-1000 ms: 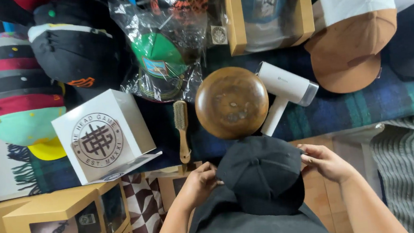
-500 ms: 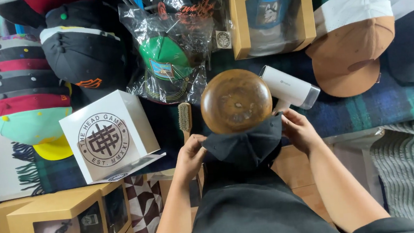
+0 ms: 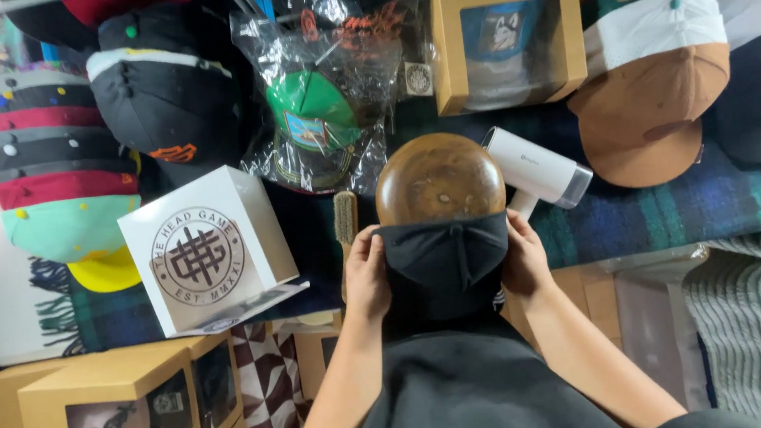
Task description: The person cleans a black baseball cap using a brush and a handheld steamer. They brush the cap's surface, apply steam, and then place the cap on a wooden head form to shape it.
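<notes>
My left hand (image 3: 366, 275) grips the left edge of the black cap (image 3: 444, 259), fingers closed around the fabric, and my right hand (image 3: 524, 256) grips the right edge in the same way, so both hands are closed on the cap and not free. The cap sits with its front edge against the near side of the round wooden form (image 3: 438, 177), which stands on the dark plaid blanket (image 3: 673, 207); most of the wood is uncovered. To do this well, I think I must pull both sides with equal force, so the cap goes on straight and the middle seam stays in the centre of the form. I should keep the fabric tight between my hands, without twisting, because a wrinkle here would stay. A small brush (image 3: 345, 217) lies just beside my left hand, and a white handheld device (image 3: 537, 168), perhaps a steamer, lies just beside the form on the right. The white box (image 3: 205, 252) stands near on the left, apart from my hands.
</notes>
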